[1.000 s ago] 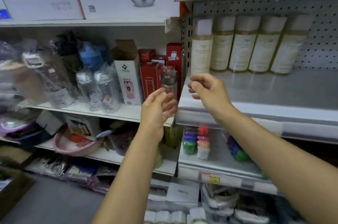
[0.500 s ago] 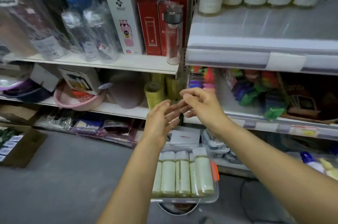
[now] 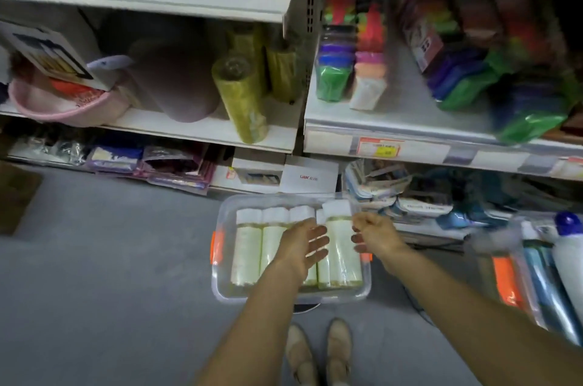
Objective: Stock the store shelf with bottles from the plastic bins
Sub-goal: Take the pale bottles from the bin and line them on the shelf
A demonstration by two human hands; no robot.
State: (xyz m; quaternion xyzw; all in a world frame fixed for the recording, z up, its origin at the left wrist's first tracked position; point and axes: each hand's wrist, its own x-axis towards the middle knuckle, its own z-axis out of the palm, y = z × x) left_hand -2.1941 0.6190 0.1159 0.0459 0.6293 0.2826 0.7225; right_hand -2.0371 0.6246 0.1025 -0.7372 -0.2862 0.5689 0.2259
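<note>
A clear plastic bin point(image 3: 220, 288) with orange latches stands low in front of me, above the floor. Several pale yellow bottles with white caps lie side by side in it. One bottle point(image 3: 342, 247) lies on top of the others at the right. My left hand point(image 3: 301, 247) hovers over the middle bottles, fingers straight and relaxed, holding nothing. My right hand point(image 3: 375, 236) hangs just right of the top bottle, fingers loosely curled and empty. The two hands flank that bottle without gripping it.
A second bin point(image 3: 520, 278) with blue and white bottles sits at the right edge. Shelves point(image 3: 410, 130) in front carry coloured packs, yellow rolls point(image 3: 243, 102) and a pink basin point(image 3: 63, 105). Grey floor point(image 3: 104, 275) spreads to the left. My shoes point(image 3: 318, 351) stand below the bin.
My view has swung down from the upper shelf with its bottle row to the bin. Both hands dropped from shelf height to just above the bottles in the bin.
</note>
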